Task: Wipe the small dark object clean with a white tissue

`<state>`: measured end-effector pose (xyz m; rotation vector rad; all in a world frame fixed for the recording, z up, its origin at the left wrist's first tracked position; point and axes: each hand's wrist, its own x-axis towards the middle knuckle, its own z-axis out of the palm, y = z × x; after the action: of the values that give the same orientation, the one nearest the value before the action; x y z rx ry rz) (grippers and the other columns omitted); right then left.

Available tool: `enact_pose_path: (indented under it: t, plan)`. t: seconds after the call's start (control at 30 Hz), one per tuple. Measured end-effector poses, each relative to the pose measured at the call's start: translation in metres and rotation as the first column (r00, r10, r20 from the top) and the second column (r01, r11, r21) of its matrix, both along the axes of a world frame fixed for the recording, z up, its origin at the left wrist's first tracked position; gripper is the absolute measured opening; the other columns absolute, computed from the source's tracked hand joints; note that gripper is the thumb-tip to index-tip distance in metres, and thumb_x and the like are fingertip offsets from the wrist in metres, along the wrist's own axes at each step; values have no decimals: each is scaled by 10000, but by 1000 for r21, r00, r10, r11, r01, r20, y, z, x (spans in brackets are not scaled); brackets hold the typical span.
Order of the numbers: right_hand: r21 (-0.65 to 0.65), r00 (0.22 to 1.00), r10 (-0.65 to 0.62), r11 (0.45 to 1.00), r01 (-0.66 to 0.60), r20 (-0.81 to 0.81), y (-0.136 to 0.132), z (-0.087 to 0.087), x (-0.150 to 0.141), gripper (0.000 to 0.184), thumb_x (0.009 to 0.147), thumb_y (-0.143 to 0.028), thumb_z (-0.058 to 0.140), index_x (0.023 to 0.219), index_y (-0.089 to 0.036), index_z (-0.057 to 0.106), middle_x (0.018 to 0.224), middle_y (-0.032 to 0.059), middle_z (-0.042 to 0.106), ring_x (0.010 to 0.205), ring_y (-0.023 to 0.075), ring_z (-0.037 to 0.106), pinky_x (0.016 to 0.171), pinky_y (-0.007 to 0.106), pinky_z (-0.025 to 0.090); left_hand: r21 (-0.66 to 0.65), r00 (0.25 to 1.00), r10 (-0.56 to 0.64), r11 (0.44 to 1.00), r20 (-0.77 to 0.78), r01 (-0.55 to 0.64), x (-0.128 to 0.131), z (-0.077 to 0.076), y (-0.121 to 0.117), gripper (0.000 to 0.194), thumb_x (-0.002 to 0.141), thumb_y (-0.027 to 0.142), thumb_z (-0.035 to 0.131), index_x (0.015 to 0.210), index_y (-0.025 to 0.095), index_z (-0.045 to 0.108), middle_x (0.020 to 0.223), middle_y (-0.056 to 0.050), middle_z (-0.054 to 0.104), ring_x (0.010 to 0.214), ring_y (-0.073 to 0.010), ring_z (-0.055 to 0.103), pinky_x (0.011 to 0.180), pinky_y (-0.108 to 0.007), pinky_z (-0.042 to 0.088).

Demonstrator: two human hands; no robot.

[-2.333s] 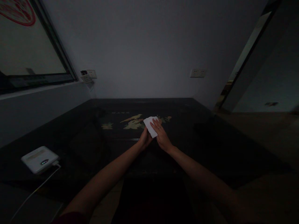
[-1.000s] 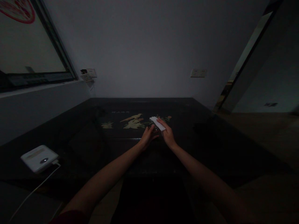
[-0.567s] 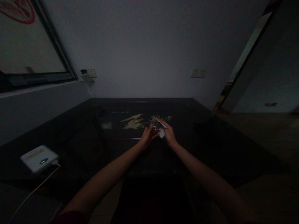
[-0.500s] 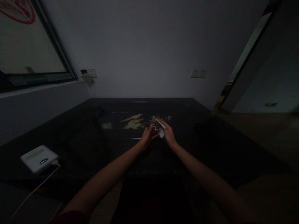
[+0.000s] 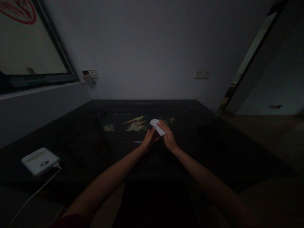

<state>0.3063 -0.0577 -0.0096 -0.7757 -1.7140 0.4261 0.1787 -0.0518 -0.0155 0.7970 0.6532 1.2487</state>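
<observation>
Pressing a folded white sheet (image 5: 156, 126) from above, the right hand (image 5: 168, 134) lies with its fingers close together over the sheet's upper face, just to the right of the painted bird (image 5: 139, 118). The sheet, paper or cloth, slants with its far end towards the bird and its near end under the right fingers. The left hand (image 5: 148, 140) is on the near side of the bird, a little to the right, with its thumb side up against the sheet's left edge and its fingertips partly hidden; whether it pinches anything beneath cannot be told. Both hands are over the dark, glossy table (image 5: 190, 155), and any contact with the top is too dim to make out.

Around the bird, the table shows pale leaves (image 5: 108, 127) to the left, small writing (image 5: 123, 114) beyond and to the left, and flowers (image 5: 170, 121) to the right, past the sheet. Well to the left of the bird and nearer the person sits a white box (image 5: 40, 161), its cable (image 5: 35, 192) trailing off the near edge. Beyond the bird rises the wall (image 5: 147, 57), with one socket (image 5: 93, 74) to its left and a double socket (image 5: 201, 74) to its right.
</observation>
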Motion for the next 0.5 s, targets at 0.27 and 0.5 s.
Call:
enact_pose_path:
  t: [0.27,0.5]
  plan:
    - [-220,959,33,971,-97,-280,21,-12,7,541,723,-126,412,1198,-266,629,1290,-7,602,1226,205,515,1088,412,331,-17,1000,14,1000,7,-14,-1,5,-1,353,765,387,682,1032,195,553,1181,-85,592,956,-205,644,849,-389,524]
    - [-244,963,16,966,-85,-270,17,-10,4,547,743,-135,403,1243,-245,597,1301,11,594,1207,202,531,1053,402,381,-9,1000,18,1000,10,-17,-1,7,-3,344,779,396,664,1030,186,561,1162,-91,598,920,-197,650,839,-383,524]
